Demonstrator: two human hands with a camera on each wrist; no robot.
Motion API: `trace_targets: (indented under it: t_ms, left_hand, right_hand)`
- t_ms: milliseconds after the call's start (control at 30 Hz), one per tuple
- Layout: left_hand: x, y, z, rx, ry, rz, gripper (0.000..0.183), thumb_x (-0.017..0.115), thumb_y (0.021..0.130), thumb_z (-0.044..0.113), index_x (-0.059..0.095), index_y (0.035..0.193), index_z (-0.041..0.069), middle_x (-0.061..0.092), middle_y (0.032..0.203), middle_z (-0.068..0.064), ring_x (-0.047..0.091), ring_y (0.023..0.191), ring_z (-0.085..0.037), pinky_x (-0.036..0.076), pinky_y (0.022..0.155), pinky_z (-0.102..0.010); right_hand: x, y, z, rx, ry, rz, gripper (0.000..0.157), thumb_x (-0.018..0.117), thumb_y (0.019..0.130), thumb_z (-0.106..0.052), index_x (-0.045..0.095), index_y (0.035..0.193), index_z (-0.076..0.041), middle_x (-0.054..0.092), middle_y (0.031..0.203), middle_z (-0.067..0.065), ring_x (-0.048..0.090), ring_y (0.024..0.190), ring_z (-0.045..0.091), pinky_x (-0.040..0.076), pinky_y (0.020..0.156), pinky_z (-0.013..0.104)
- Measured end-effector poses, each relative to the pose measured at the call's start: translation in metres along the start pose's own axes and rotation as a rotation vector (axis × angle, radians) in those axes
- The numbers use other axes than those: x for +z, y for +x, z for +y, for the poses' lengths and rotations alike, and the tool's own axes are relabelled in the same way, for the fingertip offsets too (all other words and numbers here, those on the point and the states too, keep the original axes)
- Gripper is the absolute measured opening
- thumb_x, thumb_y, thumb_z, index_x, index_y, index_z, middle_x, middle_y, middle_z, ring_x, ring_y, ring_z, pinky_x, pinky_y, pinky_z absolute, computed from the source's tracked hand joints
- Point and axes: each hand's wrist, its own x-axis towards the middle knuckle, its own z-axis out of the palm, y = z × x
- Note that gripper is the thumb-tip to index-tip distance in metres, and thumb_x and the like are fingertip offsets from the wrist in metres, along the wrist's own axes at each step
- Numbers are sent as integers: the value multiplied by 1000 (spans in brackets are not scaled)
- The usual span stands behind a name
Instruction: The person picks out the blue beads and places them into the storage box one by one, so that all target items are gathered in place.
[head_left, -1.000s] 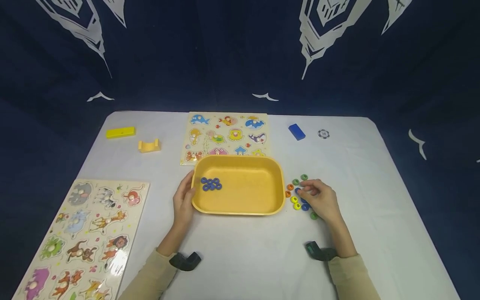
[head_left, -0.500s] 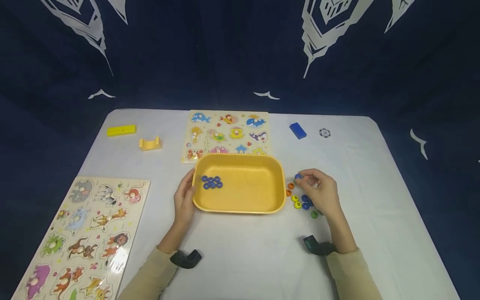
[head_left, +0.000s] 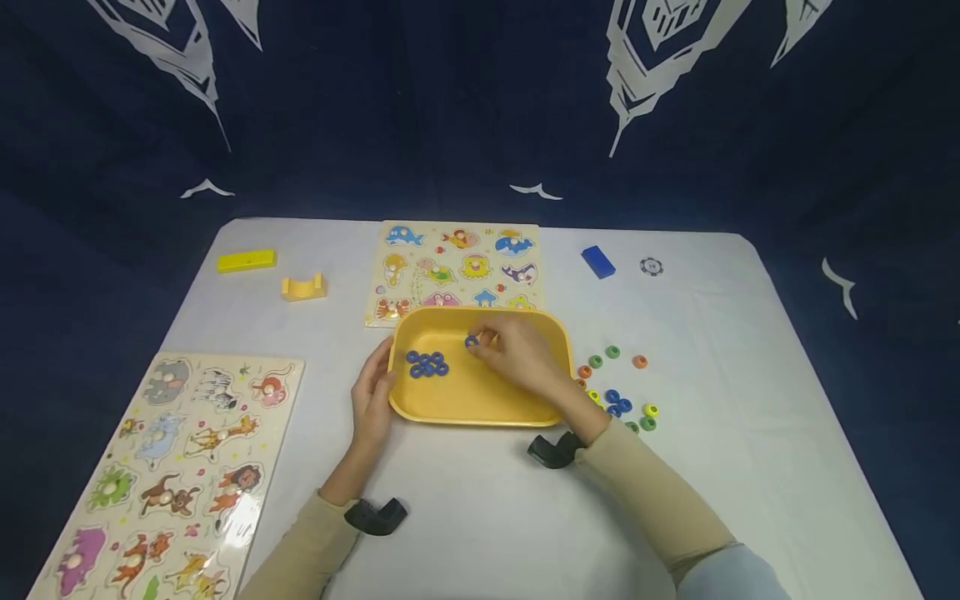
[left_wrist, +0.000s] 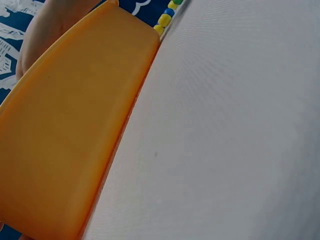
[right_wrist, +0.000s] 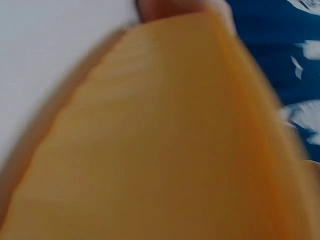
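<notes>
Head view: bead (head_left: 471,341) pinched by right fingers (head_left: 491,357) has reached tray (head_left: 457,404).
Left fingers (head_left: 378,358) grip it, near 6 beads (head_left: 429,370), likely soon 7.

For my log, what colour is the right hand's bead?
The bead is blue, clearest in the head view.

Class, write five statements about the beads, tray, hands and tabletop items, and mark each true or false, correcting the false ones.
1. The right hand holds a blue bead. True.
2. The left hand touches the yellow block. False: it touches the yellow tray.
3. The group of beads lying at the tray's left end is green. False: it is blue.
4. The blue block lies between the sea-animal board and the round chip. True.
5. Every orange bead is in the tray. False: orange beads lie on the table.
</notes>
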Motion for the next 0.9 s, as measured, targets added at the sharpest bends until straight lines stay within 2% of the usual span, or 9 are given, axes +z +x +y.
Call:
trace_targets:
  t_ms: [133, 333, 433, 533, 600, 700, 900]
  left_hand:
    - [3, 0, 0, -2, -2, -5, 45, 35, 87, -4, 37, 132, -2, 42, 132, -17, 43, 114, -35, 40, 97, -43]
    - [5, -1, 1, -2, 18, -16, 46, 35, 87, -4, 36, 132, -2, 42, 132, -16, 43, 114, -35, 40, 97, -43]
    - [5, 0, 1, 1, 13, -17, 46, 35, 87, -4, 36, 132, -2, 41, 132, -17, 43, 115, -35, 39, 97, -44]
    - [4, 0, 1, 3, 9, -12, 46, 35, 87, -4, 37, 132, -1, 41, 132, -17, 43, 115, -35, 39, 97, -44]
    - [4, 0, 0, 2, 7, -10, 46, 35, 87, -4, 37, 132, -1, 41, 132, -17, 43, 115, -35, 39, 97, -44]
    - [3, -1, 0, 0, 13, -10, 46, 35, 87, -4, 37, 133, 0, 42, 132, -16, 43, 114, -35, 40, 97, -44]
    - [0, -1, 1, 3, 13, -10, 46, 35, 87, -3, 37, 133, 1, 43, 130, -18, 43, 115, -35, 41, 96, -43]
  right_hand:
    - [17, 11, -2, 17, -49, -55, 13, 65, 78, -27, 65, 89, -20, 58, 69, -11, 50, 61, 7, 42, 48, 22]
    - [34, 19, 0, 49, -80, -126, 14, 66, 77, -25, 65, 89, -19, 56, 68, -9, 51, 61, 8, 42, 48, 22]
    - [39, 21, 2, 62, -90, -163, 16, 66, 78, -26, 65, 92, -18, 56, 71, -8, 51, 63, 9, 42, 50, 22]
    - [39, 20, 2, 73, -62, -159, 19, 65, 78, -24, 65, 96, -18, 58, 75, -8, 52, 66, 8, 43, 53, 21]
    - [34, 17, 2, 66, -13, -121, 22, 64, 78, -22, 65, 99, -16, 60, 77, -8, 53, 66, 7, 44, 54, 20]
    - [22, 4, 4, 31, 81, -9, 25, 64, 79, -23, 64, 103, -16, 62, 79, -9, 52, 63, 6, 43, 52, 21]
    - [-15, -41, 22, -94, 227, 247, 25, 65, 79, -24, 65, 101, -13, 61, 81, -6, 46, 65, 10, 39, 50, 22]
